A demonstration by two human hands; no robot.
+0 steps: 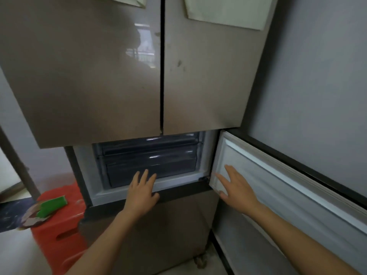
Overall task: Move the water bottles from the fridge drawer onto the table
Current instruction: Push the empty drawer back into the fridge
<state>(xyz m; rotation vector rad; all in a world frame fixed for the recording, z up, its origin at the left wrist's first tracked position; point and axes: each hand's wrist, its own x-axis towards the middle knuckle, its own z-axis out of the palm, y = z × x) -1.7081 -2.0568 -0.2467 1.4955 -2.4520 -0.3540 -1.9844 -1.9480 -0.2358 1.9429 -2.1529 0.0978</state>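
A brown fridge fills the view, its two upper doors shut. Below them a small compartment stands open, showing dark translucent drawers pushed in. No water bottles are visible; the drawer contents are hidden. My left hand reaches to the front of the lowest drawer, fingers spread, resting at the compartment's lower sill. My right hand lies flat, fingers apart, against the white inner face of the opened compartment door, which swings out to the right. Neither hand holds anything.
A red plastic stool stands at the lower left beside the fridge, with a green sponge and a crumpled wrapper on it. A grey wall runs along the right. Paper sheets hang on the upper doors.
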